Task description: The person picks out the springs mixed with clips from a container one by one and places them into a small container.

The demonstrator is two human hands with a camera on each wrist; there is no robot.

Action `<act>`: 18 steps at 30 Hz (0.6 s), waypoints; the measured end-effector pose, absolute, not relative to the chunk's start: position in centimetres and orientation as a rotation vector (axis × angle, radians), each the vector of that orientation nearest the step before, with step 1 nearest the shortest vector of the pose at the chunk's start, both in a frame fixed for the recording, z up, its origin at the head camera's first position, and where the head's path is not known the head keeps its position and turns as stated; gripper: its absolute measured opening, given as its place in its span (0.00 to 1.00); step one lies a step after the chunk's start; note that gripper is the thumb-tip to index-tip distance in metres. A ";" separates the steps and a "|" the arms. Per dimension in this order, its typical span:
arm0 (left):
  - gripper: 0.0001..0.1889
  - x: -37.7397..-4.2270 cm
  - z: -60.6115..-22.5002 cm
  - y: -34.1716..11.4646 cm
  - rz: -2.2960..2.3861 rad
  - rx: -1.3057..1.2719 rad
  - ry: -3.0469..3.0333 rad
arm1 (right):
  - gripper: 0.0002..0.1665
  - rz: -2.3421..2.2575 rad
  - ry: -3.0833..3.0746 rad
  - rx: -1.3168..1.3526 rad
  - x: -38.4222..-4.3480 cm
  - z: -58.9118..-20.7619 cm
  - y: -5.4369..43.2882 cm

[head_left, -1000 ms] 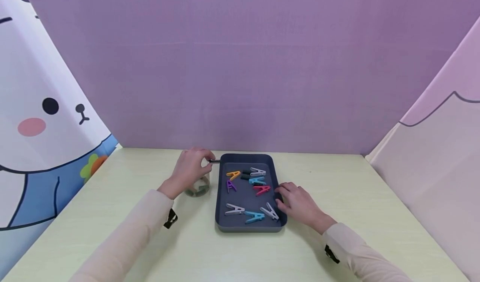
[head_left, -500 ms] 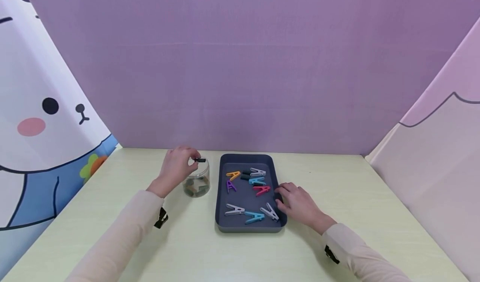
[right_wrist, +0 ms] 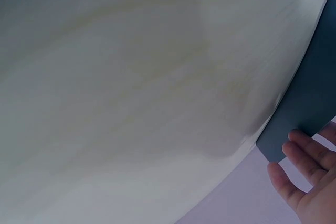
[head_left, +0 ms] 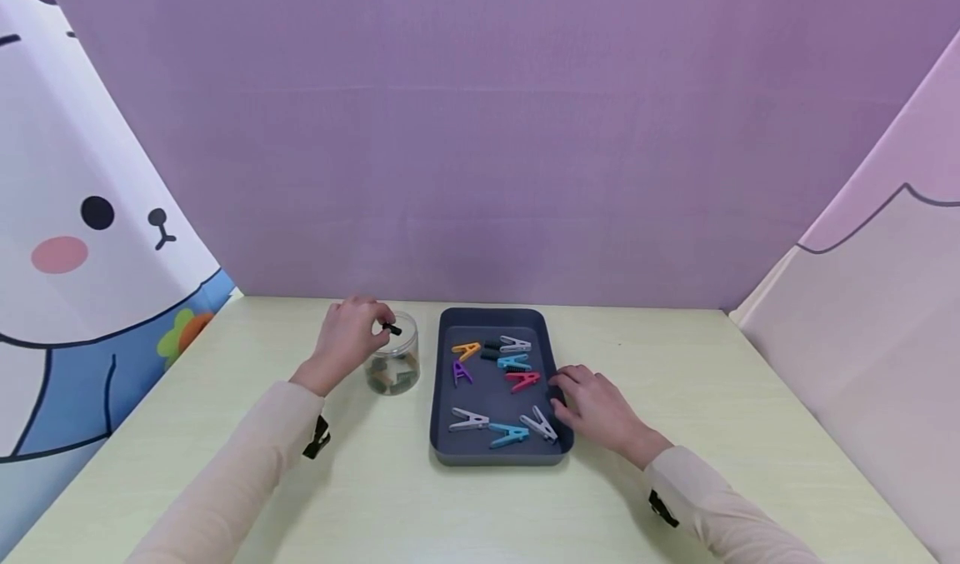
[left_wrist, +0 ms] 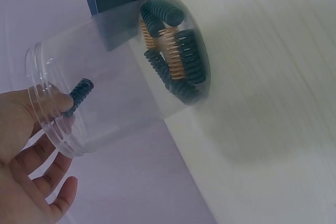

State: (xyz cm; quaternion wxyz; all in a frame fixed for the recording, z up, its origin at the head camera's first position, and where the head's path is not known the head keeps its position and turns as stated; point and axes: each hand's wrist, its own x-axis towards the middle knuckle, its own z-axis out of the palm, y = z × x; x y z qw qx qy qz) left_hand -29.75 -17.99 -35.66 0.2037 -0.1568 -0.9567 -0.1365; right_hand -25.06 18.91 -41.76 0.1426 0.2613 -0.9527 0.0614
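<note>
My left hand (head_left: pixel 348 335) pinches a dark coil spring (left_wrist: pixel 82 94) between thumb and fingertips at the mouth of a clear jar (head_left: pixel 402 356). In the left wrist view the spring shows through the jar's wall, just inside the rim, and the other fingers (left_wrist: pixel 44 174) hang loose outside. Several dark green and copper-coloured springs (left_wrist: pixel 170 51) lie on the jar's bottom. My right hand (head_left: pixel 592 406) rests its fingertips on the right rim of a dark grey tray (head_left: pixel 498 457); the right wrist view shows fingers (right_wrist: pixel 302 153) against the tray's outer wall, not curled round it.
Inside the tray lie several small clothespins: a yellow one (head_left: pixel 467 350), a purple one (head_left: pixel 461 371), a red one (head_left: pixel 522 379), blue ones (head_left: pixel 510 435) and grey ones (head_left: pixel 469 419). Dark springs (head_left: pixel 491 354) lie among them. A purple cloth (head_left: pixel 487 131) stands behind the table.
My left hand has carried the spring leftward from beside the tray's far left corner to the jar's mouth, then tilted and lowered it slightly. The right hand and tray stay put.
</note>
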 end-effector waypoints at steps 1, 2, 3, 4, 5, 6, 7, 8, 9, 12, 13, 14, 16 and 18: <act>0.09 -29.8 -35.7 -18.0 -0.377 -0.439 -2.670 | 0.18 0.178 -2.746 0.755 -25.1 -41.8 18.9; 0.09 -29.8 -35.7 -18.0 -0.375 -0.441 -2.670 | 0.18 0.182 -2.747 0.755 -25.1 -41.8 18.9; 0.08 -29.8 -35.6 -17.9 -0.372 -0.442 -2.668 | 0.18 0.181 -2.747 0.755 -25.1 -41.8 18.9; 0.09 -29.8 -35.7 -17.9 -0.370 -0.444 -2.667 | 0.18 0.182 -2.749 0.755 -25.1 -41.8 18.9; 0.09 -29.8 -35.7 -17.9 -0.369 -0.443 -2.667 | 0.18 0.181 -2.748 0.756 -25.1 -41.8 18.9; 0.09 -29.8 -35.7 -17.9 -0.369 -0.441 -2.666 | 0.18 0.180 -2.748 0.755 -25.2 -41.8 18.9; 0.09 -29.8 -35.7 -17.9 -0.367 -0.437 -2.668 | 0.18 0.183 -2.750 0.755 -25.1 -41.8 18.9; 0.09 -29.8 -35.7 -17.9 -0.368 -0.438 -2.667 | 0.18 0.184 -2.752 0.755 -25.2 -41.8 18.9; 0.09 -29.8 -35.7 -17.9 -0.368 -0.438 -2.666 | 0.18 0.184 -2.753 0.754 -25.2 -41.8 18.9; 0.09 -29.8 -35.6 -17.9 -0.372 -0.437 -2.668 | 0.17 0.187 -2.752 0.753 -25.1 -41.8 18.9; 0.09 -29.8 -35.7 -17.9 -0.371 -0.438 -2.668 | 0.17 0.185 -2.753 0.752 -25.1 -41.8 18.9; 0.09 -29.8 -35.7 -17.9 -0.372 -0.440 -2.666 | 0.17 0.184 -2.754 0.750 -25.1 -41.8 18.9; 0.09 -29.9 -35.8 -17.9 -0.368 -0.439 -2.665 | 0.17 0.182 -2.753 0.748 -25.1 -41.8 18.9; 0.09 -29.9 -35.8 -17.9 -0.366 -0.439 -2.659 | 0.18 0.181 -2.757 0.747 -25.1 -41.7 18.8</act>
